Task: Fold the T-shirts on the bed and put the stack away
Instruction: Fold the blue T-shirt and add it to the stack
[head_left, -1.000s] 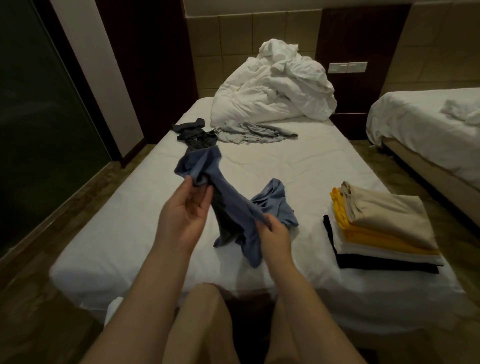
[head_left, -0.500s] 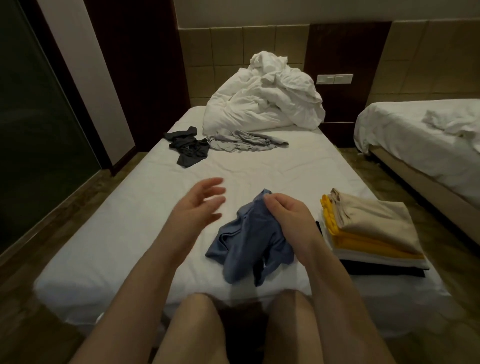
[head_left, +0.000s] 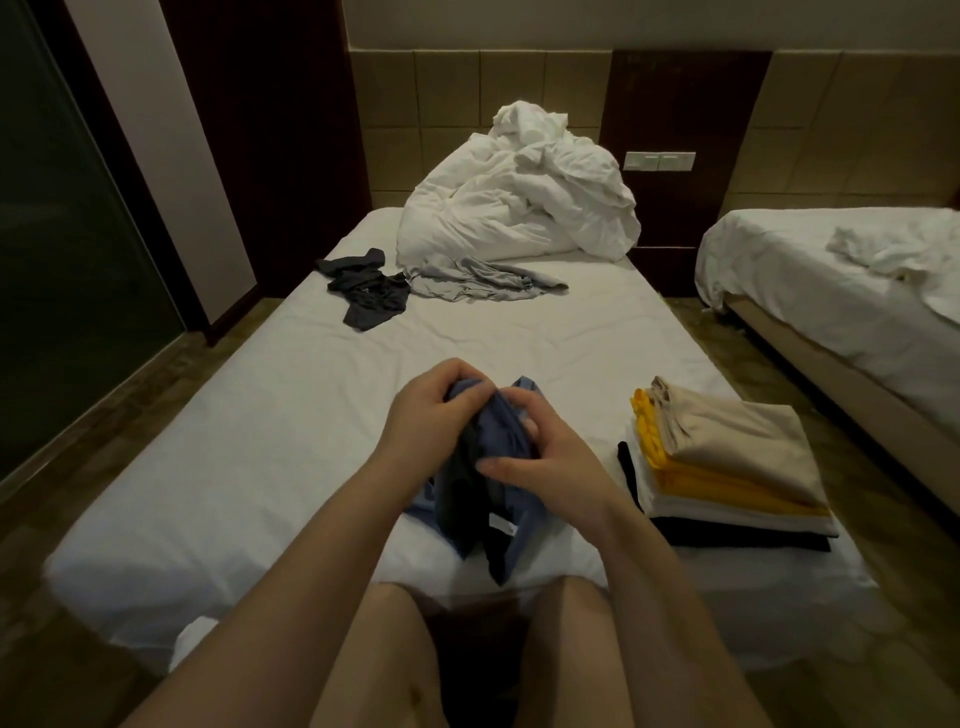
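Observation:
A crumpled blue T-shirt (head_left: 496, 441) hangs bunched over the near end of the bed (head_left: 260, 441), a white label showing near its lower edge. My left hand (head_left: 428, 410) grips its upper left part, fingers curled into the cloth. My right hand (head_left: 545, 457) holds the right side, thumb and fingers pinching the fabric. A stack of folded T-shirts (head_left: 727, 462), beige on top, then yellow, white and black, sits on the bed's near right corner. A dark grey T-shirt (head_left: 369, 296) and a light grey T-shirt (head_left: 483, 280) lie unfolded farther up the bed.
A heaped white duvet (head_left: 519, 208) fills the head of the bed. A second bed (head_left: 857, 312) with white sheets stands to the right across a narrow floor strip. A dark glass panel (head_left: 62, 260) lines the left side. My bare knees are at the bed's foot.
My left hand let the blue T-shirt go, then came back and took hold of it again. Both hands now bunch it close together near the bed's foot.

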